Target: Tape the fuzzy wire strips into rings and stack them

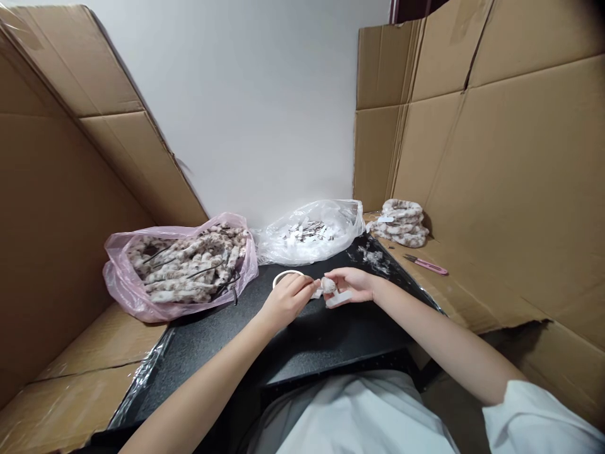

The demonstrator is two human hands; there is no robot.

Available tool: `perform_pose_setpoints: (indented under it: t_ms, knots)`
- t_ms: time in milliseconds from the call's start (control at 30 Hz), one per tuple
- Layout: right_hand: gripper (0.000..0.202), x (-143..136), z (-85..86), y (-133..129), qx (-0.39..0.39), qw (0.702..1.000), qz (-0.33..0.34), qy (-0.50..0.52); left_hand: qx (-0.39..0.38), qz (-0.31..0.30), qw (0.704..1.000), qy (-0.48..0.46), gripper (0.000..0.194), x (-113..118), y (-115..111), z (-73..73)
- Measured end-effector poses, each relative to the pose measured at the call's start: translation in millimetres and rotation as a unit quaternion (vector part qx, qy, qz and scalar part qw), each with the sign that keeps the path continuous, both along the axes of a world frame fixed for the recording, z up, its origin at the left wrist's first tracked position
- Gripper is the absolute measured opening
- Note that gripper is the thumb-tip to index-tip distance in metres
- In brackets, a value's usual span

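Note:
Over the black table (212,340), my left hand (287,296) is closed, its fingertips together beside a small fluffy whitish piece (328,285). What they pinch is too small to make out. My right hand (354,285) holds the fluffy piece between thumb and fingers, and a white tag-like strip (339,299) sticks out below it. A smooth white ring (287,273) shows just behind my left hand, which partly hides it; I cannot tell whether the hand touches it.
A pink plastic bag (116,265) of fluffy mottled strips (184,271) stands at left. Behind my hands lies a clear bag (278,252) with small white and dark pieces. Stacked fluffy rings (401,224) and pink-handled snips (428,265) lie at right. Cardboard walls (510,176) flank the table.

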State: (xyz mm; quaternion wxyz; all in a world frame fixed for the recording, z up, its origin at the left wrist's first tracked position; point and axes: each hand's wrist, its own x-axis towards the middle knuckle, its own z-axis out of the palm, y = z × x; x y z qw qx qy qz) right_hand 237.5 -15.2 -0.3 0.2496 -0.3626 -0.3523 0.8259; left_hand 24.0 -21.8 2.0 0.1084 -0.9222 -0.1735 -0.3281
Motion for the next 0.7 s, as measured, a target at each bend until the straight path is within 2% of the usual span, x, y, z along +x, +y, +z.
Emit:
perform_pose_setpoints:
  t_ms: [133, 200, 300, 367, 533, 700]
  knots:
    - [0.035, 0, -1.3, -1, -0.026, 0.997, 0.069, 0.009, 0.057, -0.012, 0.998, 0.026, 0.021, -1, -1, -0.3]
    - [0.029, -1, -1.1, -1, -0.015, 0.997, 0.073, -0.006, 0.074, -0.014, 0.997, 0.033, 0.020, -1, -3, -0.4]
    - [0.010, -6, -0.6, -1, 0.052, 0.996, 0.025, -0.061, 0.084, -0.010, 0.995, 0.048, 0.020, 0, -6, -0.4]
    - [0.007, -10, 0.5, 0, 0.104, 0.989, -0.013, -0.108, 0.091, -0.015, 0.994, 0.051, 0.020, 1, -8, -0.5]
    - [0.016, -17, 8.4, 5, 0.161, 0.969, -0.016, -0.186, 0.088, -0.038, 0.994, 0.049, 0.019, 3, -10, -2.2]
    - [0.030, -17, 13.0, 3, 0.212, 0.956, -0.088, -0.181, 0.057, -0.020, 0.997, 0.041, 0.018, 1, -8, -5.4]
